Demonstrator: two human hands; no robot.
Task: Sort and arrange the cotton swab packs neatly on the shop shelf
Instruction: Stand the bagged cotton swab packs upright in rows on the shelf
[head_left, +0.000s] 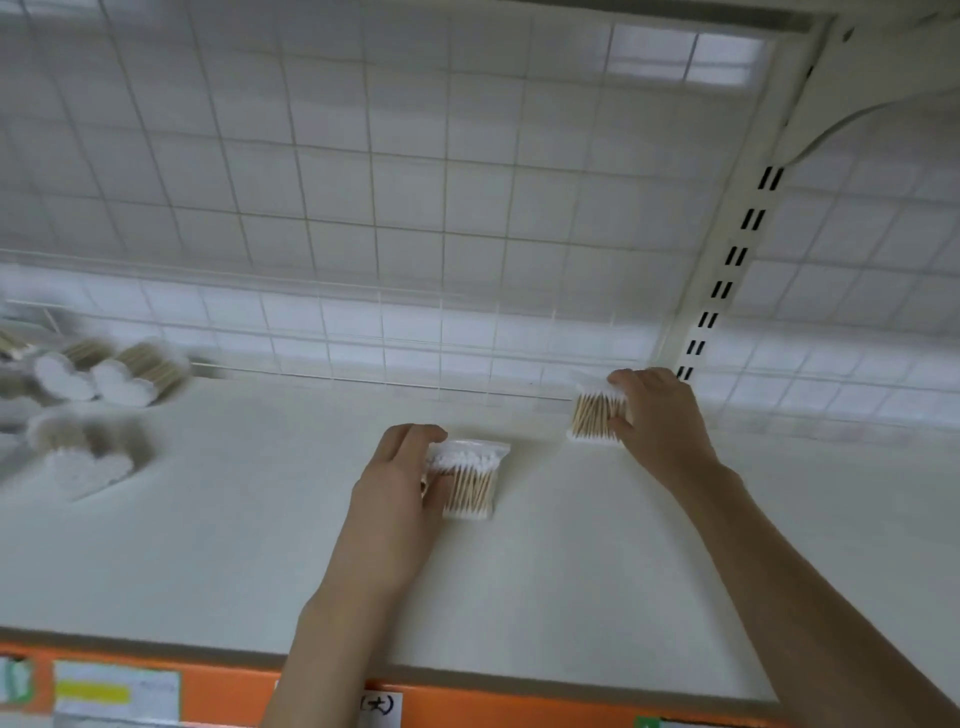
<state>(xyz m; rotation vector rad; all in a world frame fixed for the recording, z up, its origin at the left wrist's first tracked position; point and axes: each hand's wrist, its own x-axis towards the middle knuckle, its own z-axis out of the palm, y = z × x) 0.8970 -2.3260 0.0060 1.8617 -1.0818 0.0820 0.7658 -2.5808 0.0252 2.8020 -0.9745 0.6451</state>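
Head cam: both my hands are on the white shelf (260, 545), each with one cotton swab pack. My left hand (400, 499) grips a pack (470, 480) mid-shelf, thumb over its near left edge and fingers curled at the top corner; pack lies flat, white tips toward the back. My right hand (657, 415) grips a second pack (595, 413) near the back right corner, fingers wrapped over its top and right side, just in front of the wire grid backing (363, 208) and close to the slotted upright (727, 270). The two packs sit well apart, not lined up with each other. Risks as I judge them: the bags look slick and soft, so pushing could skew them, and the row ends up crooked; shoving the right pack further back could jam a corner against the grid or the upright; working both hands at once means I can only watch one, so the left pack may land off-axis. Off to the far left lies a loose heap of more packs (104, 374), blurred, lying at mixed angles, some overlapping; can't count them. They're well away from both hands, so a long reach is needed to bring them over. Orange price rail (234, 691) with labels runs along the front edge. Shelf bracket (857, 119) overhead at right, no obstruction at hand level.
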